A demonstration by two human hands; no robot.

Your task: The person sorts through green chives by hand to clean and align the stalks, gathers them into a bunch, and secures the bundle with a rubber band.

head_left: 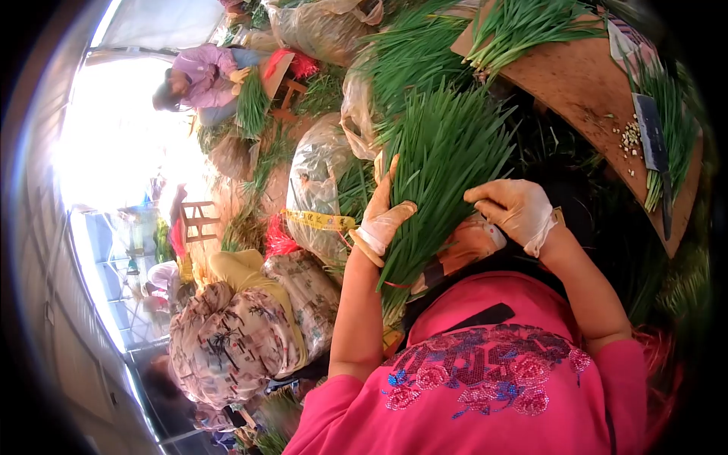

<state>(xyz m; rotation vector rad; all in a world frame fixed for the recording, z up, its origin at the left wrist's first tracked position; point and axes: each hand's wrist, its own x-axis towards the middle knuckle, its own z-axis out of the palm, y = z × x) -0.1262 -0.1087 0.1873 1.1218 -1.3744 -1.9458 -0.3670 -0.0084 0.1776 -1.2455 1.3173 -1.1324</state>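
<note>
A large bunch of garlic chives point(447, 159) lies across my lap, its leaves fanned away from me and its stem end toward my body. A thin red tie point(396, 285) crosses the stems low down. My left hand point(385, 211), in a pale glove, holds the left side of the bunch between thumb and fingers. At the right edge of the leaves, my right hand point(519, 212), also gloved, is closed in a pinch with thumb and fingertips together. What is between those fingertips is too small to make out.
A wooden board point(576, 91) at right carries more chives point(523, 30), a cleaver point(651, 133) and white trimmings point(631, 139). Clear plastic bags point(315, 163) stand at left. A person in a patterned shirt point(227, 345) sits nearby; another in purple point(205, 76) handles chives farther off.
</note>
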